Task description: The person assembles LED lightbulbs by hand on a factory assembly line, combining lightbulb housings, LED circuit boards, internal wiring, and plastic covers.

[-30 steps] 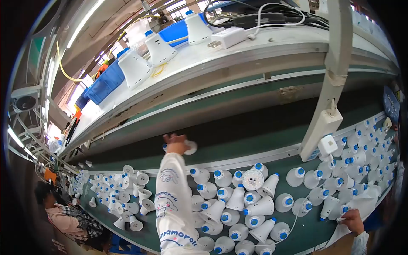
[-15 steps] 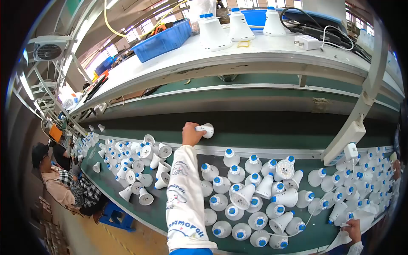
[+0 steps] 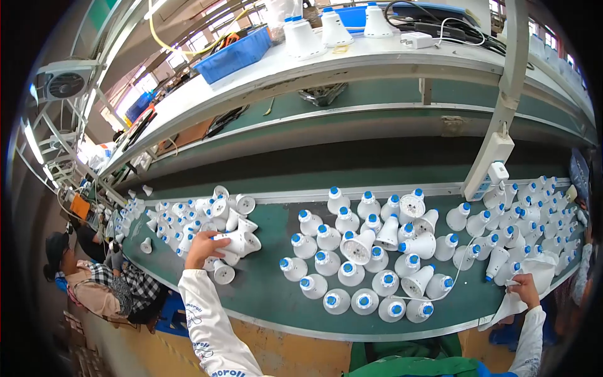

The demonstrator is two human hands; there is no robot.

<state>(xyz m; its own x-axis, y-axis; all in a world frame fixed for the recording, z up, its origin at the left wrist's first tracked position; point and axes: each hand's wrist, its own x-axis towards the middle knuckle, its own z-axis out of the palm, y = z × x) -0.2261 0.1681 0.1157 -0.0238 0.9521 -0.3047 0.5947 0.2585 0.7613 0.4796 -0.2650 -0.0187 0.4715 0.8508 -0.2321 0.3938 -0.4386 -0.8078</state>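
Observation:
My left hand (image 3: pixel 205 249) is closed round the narrow end of a white cone-shaped housing (image 3: pixel 233 242), at the right side of a heap of similar housings (image 3: pixel 188 217) on the green work surface (image 3: pixel 264 276). To the right, my right hand (image 3: pixel 525 290) pinches a white cloth (image 3: pixel 510 306) near the front edge. Between my hands stand several white housings with blue caps (image 3: pixel 350 273), most of them upright; a few are tipped or show their perforated wide ends. A thin white cord (image 3: pixel 457 276) runs among them.
A metal post (image 3: pixel 506 107) with a power socket rises at the right. Overhead, a shelf (image 3: pixel 377 58) bears a blue bin (image 3: pixel 233 55), three white housings and cables. A person (image 3: pixel 100 283) sits at the far left. More capped housings (image 3: pixel 540 213) crowd the right.
My left hand has moved from the dark strip behind the work surface, down and left to the heap. The housing it held there is no longer seen on that strip. The view has shifted.

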